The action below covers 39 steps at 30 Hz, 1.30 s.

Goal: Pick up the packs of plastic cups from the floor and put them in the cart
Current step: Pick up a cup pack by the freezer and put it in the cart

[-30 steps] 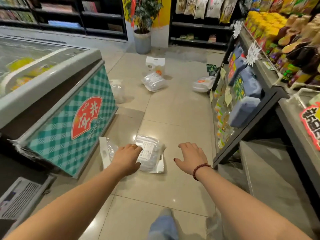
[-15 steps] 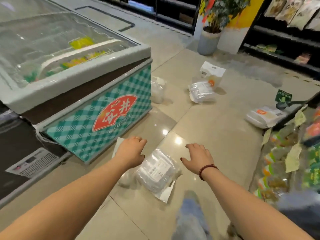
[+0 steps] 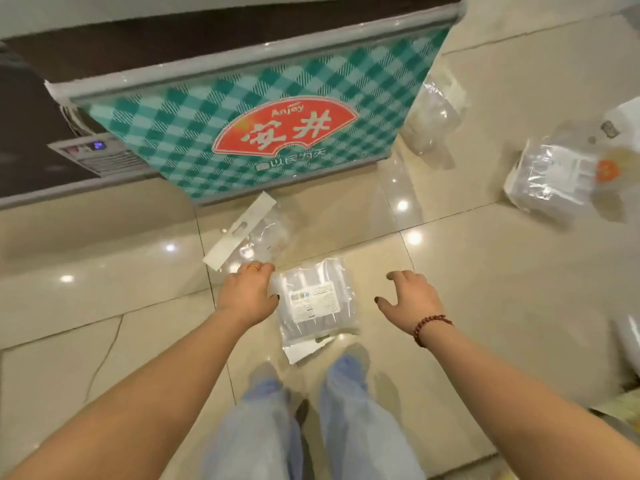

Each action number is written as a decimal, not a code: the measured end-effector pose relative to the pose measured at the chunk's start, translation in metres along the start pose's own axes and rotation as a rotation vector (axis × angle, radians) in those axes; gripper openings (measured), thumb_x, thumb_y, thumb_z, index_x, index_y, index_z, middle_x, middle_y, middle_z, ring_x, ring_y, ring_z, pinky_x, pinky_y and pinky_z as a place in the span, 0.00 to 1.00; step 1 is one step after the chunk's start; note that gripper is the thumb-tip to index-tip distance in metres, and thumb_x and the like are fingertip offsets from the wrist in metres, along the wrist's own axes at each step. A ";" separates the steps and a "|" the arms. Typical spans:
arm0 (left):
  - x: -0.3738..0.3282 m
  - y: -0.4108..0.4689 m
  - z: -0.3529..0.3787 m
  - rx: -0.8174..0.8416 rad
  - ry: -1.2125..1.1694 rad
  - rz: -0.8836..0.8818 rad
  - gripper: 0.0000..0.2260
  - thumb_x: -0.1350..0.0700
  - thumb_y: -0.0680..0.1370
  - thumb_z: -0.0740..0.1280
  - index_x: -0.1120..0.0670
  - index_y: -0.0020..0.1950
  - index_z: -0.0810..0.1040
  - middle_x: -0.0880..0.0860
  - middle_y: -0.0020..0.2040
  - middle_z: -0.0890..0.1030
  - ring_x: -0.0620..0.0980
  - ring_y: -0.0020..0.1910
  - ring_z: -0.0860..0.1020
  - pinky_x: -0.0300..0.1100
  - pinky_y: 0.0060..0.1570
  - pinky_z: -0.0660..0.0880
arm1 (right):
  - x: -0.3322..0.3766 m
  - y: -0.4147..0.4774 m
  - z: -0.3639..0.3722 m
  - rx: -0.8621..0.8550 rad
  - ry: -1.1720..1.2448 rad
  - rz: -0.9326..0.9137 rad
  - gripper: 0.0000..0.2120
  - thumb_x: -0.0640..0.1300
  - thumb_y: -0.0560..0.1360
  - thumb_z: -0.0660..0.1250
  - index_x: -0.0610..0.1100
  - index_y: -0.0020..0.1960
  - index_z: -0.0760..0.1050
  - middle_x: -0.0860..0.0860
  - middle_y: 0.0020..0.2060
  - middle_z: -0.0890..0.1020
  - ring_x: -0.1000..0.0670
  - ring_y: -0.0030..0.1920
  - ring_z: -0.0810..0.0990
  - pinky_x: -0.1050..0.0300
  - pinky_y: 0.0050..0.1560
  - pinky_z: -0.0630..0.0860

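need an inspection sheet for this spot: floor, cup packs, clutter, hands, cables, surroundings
surface: glossy beige tiled floor, lamp glints, one thin crack at left.
job's things: labelled cup pack flat between the hands; clear pack with white header just beyond it; third pack at the freezer's corner; orange-dot pack far right; cart not in view.
clutter: white packet, blurred, behind the orange-dot pack.
grippers: left hand at the labelled cup pack's left edge, fingertips hidden, grip unclear; right hand open, apart from it.
cables: nothing seen.
surroundings: chest freezer, teal check front, red Anjoy badge.

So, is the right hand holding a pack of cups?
No, the right hand is open beside the labelled pack, apart from it.
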State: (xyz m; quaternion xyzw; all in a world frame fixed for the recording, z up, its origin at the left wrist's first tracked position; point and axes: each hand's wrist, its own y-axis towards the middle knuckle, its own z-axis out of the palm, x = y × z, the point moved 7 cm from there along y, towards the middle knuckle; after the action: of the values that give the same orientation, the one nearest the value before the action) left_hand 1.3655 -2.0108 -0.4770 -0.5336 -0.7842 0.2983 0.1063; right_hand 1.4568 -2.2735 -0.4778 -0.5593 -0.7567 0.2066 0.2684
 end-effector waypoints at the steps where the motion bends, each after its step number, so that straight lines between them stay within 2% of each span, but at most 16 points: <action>1: 0.002 0.010 0.018 0.030 -0.007 -0.031 0.24 0.50 0.77 0.65 0.52 0.72 0.67 0.53 0.70 0.71 0.54 0.69 0.68 0.47 0.61 0.69 | -0.007 0.016 0.011 0.018 -0.004 -0.005 0.27 0.55 0.78 0.62 0.46 0.73 0.65 0.48 0.70 0.70 0.46 0.70 0.67 0.53 0.66 0.65; 7: 0.032 0.069 0.136 0.159 -0.125 -0.217 0.27 0.49 0.77 0.67 0.54 0.73 0.66 0.55 0.71 0.69 0.55 0.69 0.68 0.47 0.62 0.70 | -0.037 0.113 0.110 0.154 0.002 -0.011 0.27 0.55 0.78 0.63 0.45 0.73 0.65 0.48 0.70 0.71 0.45 0.69 0.67 0.52 0.64 0.66; 13: 0.079 0.120 0.243 0.149 -0.387 -0.394 0.28 0.50 0.75 0.71 0.55 0.73 0.67 0.56 0.71 0.68 0.54 0.71 0.66 0.48 0.65 0.68 | -0.051 0.194 0.208 0.193 0.184 0.061 0.27 0.53 0.77 0.67 0.43 0.72 0.67 0.45 0.69 0.71 0.43 0.70 0.67 0.51 0.66 0.65; 17: 0.112 0.155 0.302 0.134 -0.573 -0.463 0.31 0.49 0.74 0.73 0.56 0.74 0.67 0.56 0.73 0.67 0.54 0.72 0.65 0.44 0.67 0.63 | -0.058 0.241 0.268 0.200 0.309 0.111 0.29 0.53 0.76 0.68 0.42 0.72 0.66 0.43 0.70 0.71 0.43 0.70 0.68 0.50 0.68 0.65; 20: 0.128 0.176 0.343 0.157 -0.712 -0.537 0.35 0.47 0.73 0.74 0.54 0.76 0.64 0.55 0.75 0.64 0.53 0.73 0.64 0.44 0.68 0.62 | -0.058 0.271 0.303 0.194 0.415 0.140 0.33 0.53 0.75 0.70 0.42 0.74 0.63 0.44 0.72 0.67 0.44 0.71 0.68 0.49 0.69 0.66; 23: 0.131 0.198 0.386 0.220 -0.841 -0.572 0.42 0.44 0.71 0.75 0.53 0.78 0.59 0.54 0.77 0.61 0.53 0.75 0.62 0.48 0.71 0.63 | -0.065 0.296 0.335 0.179 0.592 0.247 0.40 0.57 0.72 0.73 0.44 0.76 0.59 0.46 0.74 0.65 0.45 0.72 0.67 0.48 0.70 0.67; 26: 0.128 0.215 0.421 0.241 -1.006 -0.601 0.46 0.44 0.69 0.77 0.50 0.79 0.56 0.53 0.78 0.60 0.52 0.75 0.62 0.49 0.72 0.63 | -0.069 0.312 0.370 0.164 0.765 0.345 0.45 0.62 0.66 0.76 0.47 0.75 0.61 0.48 0.71 0.70 0.46 0.69 0.72 0.45 0.69 0.70; 28: 0.122 0.224 0.438 0.228 -1.088 -0.598 0.47 0.44 0.68 0.78 0.49 0.79 0.55 0.51 0.77 0.61 0.51 0.75 0.64 0.49 0.72 0.63 | -0.072 0.318 0.385 0.114 0.825 0.367 0.42 0.60 0.66 0.77 0.47 0.73 0.63 0.51 0.64 0.76 0.48 0.63 0.76 0.48 0.65 0.73; 30: 0.119 0.229 0.450 0.200 -1.164 -0.602 0.50 0.42 0.65 0.79 0.47 0.79 0.54 0.49 0.76 0.65 0.50 0.72 0.68 0.50 0.72 0.65 | -0.074 0.320 0.389 0.049 0.854 0.360 0.34 0.57 0.68 0.77 0.47 0.68 0.68 0.53 0.58 0.79 0.50 0.58 0.79 0.51 0.61 0.75; 34: 0.119 0.230 0.458 0.145 -1.260 -0.603 0.55 0.37 0.56 0.80 0.43 0.78 0.57 0.44 0.70 0.73 0.46 0.67 0.74 0.49 0.69 0.70 | -0.076 0.323 0.392 0.018 0.894 0.330 0.25 0.56 0.67 0.78 0.50 0.58 0.74 0.55 0.52 0.82 0.51 0.54 0.81 0.47 0.61 0.77; 36: 0.118 0.228 0.457 0.123 -1.312 -0.598 0.51 0.40 0.58 0.81 0.44 0.76 0.62 0.42 0.66 0.77 0.38 0.62 0.76 0.46 0.65 0.73 | -0.074 0.324 0.393 0.024 0.933 0.323 0.24 0.54 0.67 0.78 0.49 0.58 0.74 0.54 0.52 0.83 0.51 0.54 0.82 0.47 0.62 0.76; 38: 0.115 0.226 0.452 0.102 -1.360 -0.574 0.38 0.47 0.65 0.80 0.46 0.72 0.69 0.38 0.58 0.79 0.25 0.51 0.77 0.38 0.57 0.75 | -0.071 0.323 0.391 0.035 0.980 0.305 0.23 0.52 0.67 0.78 0.48 0.58 0.75 0.54 0.51 0.83 0.52 0.54 0.82 0.47 0.63 0.76; 39: 0.113 0.224 0.450 0.093 -1.381 -0.574 0.33 0.50 0.68 0.79 0.46 0.70 0.71 0.37 0.56 0.79 0.23 0.47 0.76 0.38 0.55 0.75 | -0.070 0.323 0.391 0.037 0.994 0.296 0.22 0.51 0.67 0.78 0.48 0.58 0.76 0.54 0.51 0.84 0.52 0.54 0.82 0.47 0.64 0.76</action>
State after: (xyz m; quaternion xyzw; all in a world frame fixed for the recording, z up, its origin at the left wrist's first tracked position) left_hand 1.2739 -2.0118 -0.9845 0.0059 -0.7674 0.5589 -0.3141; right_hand 1.4616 -2.2519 -0.9889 -0.6861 -0.4466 -0.0349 0.5733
